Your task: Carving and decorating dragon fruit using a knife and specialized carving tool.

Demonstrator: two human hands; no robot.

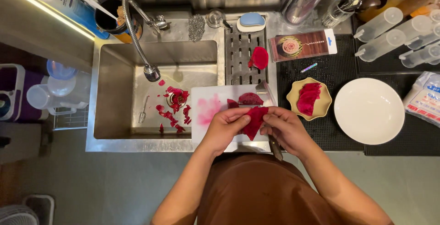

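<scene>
Both hands meet over the near edge of the white cutting board point(215, 110): the left hand point(225, 126) and the right hand point(285, 126) pinch a wedge of deep-red dragon fruit point(255, 121) between fingertips, held just above the board. The right hand also seems to keep a knife point(275, 147) tucked under the palm, its handle pointing back toward the body; with wet, juice-slick fingers the wedge could slip, or the blade could nick the other hand as the skin is pulled. The board overhangs the sink, so a dropped piece could easily slide off its left side. Just beyond the hands, more fruit pieces point(247, 99) lie on the board. To the right of the hands a small yellow dish point(293, 97) holds peeled red slices point(308, 98), and further right a white plate point(369, 110) holds nothing. To the left, the steel sink point(119, 92) contains scattered red peel scraps point(176, 103) around the drain.
</scene>
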